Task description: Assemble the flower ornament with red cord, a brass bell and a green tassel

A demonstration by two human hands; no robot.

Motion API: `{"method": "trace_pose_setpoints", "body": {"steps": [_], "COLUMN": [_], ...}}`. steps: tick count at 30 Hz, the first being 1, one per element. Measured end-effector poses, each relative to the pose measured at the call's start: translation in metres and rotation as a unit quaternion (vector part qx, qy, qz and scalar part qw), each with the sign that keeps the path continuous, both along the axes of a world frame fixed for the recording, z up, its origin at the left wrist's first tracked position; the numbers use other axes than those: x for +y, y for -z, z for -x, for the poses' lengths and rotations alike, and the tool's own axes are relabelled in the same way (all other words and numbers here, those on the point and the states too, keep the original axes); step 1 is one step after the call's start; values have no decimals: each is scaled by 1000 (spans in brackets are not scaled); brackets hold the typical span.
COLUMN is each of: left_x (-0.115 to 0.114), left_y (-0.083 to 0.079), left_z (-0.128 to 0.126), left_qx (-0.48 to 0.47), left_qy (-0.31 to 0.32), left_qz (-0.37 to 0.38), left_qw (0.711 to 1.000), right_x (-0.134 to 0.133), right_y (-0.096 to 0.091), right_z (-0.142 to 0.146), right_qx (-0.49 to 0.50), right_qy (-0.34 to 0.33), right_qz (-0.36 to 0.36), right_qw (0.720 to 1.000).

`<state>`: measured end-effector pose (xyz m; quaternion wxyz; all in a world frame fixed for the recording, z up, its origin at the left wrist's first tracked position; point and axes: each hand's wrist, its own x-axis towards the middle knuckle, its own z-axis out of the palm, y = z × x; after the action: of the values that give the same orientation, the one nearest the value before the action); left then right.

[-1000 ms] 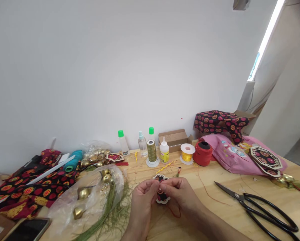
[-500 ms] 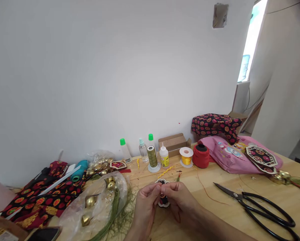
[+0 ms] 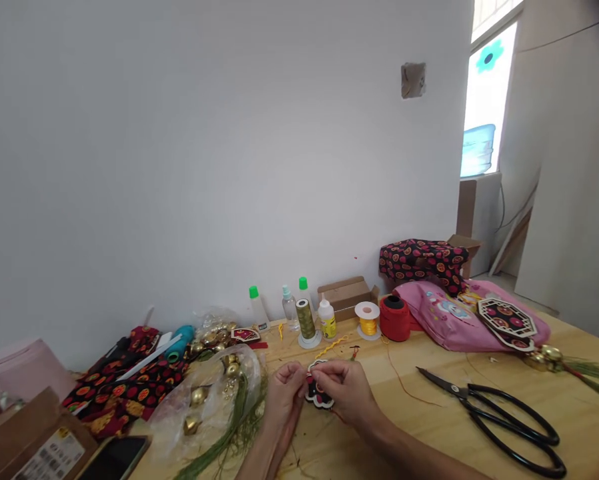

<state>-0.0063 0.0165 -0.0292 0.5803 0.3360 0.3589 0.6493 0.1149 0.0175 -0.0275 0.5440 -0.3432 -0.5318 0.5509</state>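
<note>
A small dark patterned ornament (image 3: 320, 398) with a scalloped pale border is at the middle of the front of the table, between my hands. My right hand (image 3: 352, 390) pinches it at its upper right, thumb and forefinger closed over the edge. My left hand (image 3: 285, 393) is closed in a pinch right beside its left edge; what lies between those fingertips is too small to tell. A thin red cord (image 3: 338, 416) shows below my right fingers. Just beyond the hands lies a twisted yellow cord (image 3: 331, 347).
Black-handled scissors (image 3: 504, 417) lie at the right. Along the wall stand a green thread spool (image 3: 305, 320), a glue bottle (image 3: 326, 320), a yellow cord spool (image 3: 367, 321) and a red thread cone (image 3: 394, 320). Gold bells (image 3: 192, 425), green tassels (image 3: 229, 433) and a phone (image 3: 117, 459) lie left.
My hands have drawn slightly apart, and the ornament now tilts and shows more to the left of my right fingers. The view has turned a little.
</note>
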Motion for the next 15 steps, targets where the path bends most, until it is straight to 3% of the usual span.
{"method": "trace_pose_setpoints", "body": {"steps": [2, 4, 6, 10, 15], "left_x": [1, 0, -2, -6, -6], "left_y": [-1, -3, -3, -2, 1], "left_z": [5, 8, 9, 8, 13], "left_qx": [-18, -34, -42, -50, -76], "left_qy": [-7, -6, 8, 46, 60], "left_qz": [-10, -20, -24, -19, 2], "left_qw": [1000, 999, 999, 997, 995], "right_x": [-3, -5, -5, -2, 2], "right_y": [-9, -15, -19, -16, -7], "right_z": [-6, -13, -18, -18, -8], "right_qx": [-38, -80, -100, -112, -87], "right_qy": [85, 164, 198, 211, 202], "right_qz": [-86, -178, -230, -244, -184], "right_qw": [992, 967, 948, 940, 958]}}
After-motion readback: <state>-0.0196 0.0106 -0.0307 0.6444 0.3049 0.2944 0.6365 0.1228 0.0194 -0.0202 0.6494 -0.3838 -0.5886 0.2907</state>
